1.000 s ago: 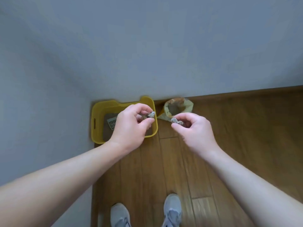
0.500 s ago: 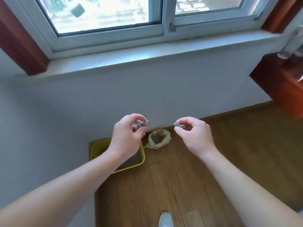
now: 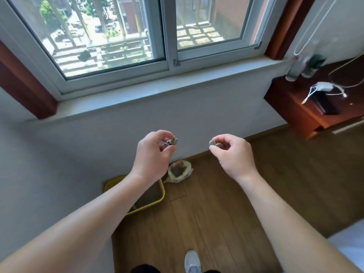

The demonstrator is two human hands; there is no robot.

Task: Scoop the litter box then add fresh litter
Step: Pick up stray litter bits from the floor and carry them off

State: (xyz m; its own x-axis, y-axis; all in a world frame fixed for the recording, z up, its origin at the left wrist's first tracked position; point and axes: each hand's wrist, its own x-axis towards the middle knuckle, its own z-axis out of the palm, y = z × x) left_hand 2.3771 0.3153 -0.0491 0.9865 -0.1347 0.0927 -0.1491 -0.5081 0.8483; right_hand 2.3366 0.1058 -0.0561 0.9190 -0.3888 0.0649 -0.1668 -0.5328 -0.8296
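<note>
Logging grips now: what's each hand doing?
Left hand: closed, pinching a gray litter clump.
Right hand: closed, pinching another litter clump.

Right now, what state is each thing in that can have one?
Left hand: fingers pinched shut on a clump, raised.
Right hand: fingers pinched shut on a second clump, raised.
Litter box: on the floor by the wall, partly hidden by the left arm.
Bag: open, on the floor beside the box.
Window: looks closed.
</note>
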